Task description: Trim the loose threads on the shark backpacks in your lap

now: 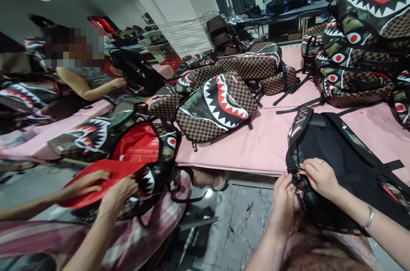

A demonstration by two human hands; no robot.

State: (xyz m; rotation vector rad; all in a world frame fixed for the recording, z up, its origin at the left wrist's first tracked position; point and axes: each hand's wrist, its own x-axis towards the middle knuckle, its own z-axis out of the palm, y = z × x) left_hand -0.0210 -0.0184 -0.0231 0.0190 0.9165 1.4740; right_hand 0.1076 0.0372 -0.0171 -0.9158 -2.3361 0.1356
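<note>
A backpack (326, 151) lies with its black padded back side facing up, partly on the pink table edge and partly over my lap. My left hand (283, 192) pinches the lower end of its shoulder strap (291, 158), near a small dark buckle. Just to the right, my right hand (320, 177), with a ring on one finger and a bracelet on the wrist, is closed on the same strap end. The fingertips of both hands almost meet there. A loose webbing strap (373, 170) crosses the back panel beside my right wrist.
On my left, a co-worker's hands (117, 192) work at an open backpack with red lining (137, 141). A checkered shark-mouth backpack (218, 106) lies on the pink table (269, 134). More backpacks (355, 62) are stacked at right. Another person (86, 79) handles a black bag (137, 70) farther off.
</note>
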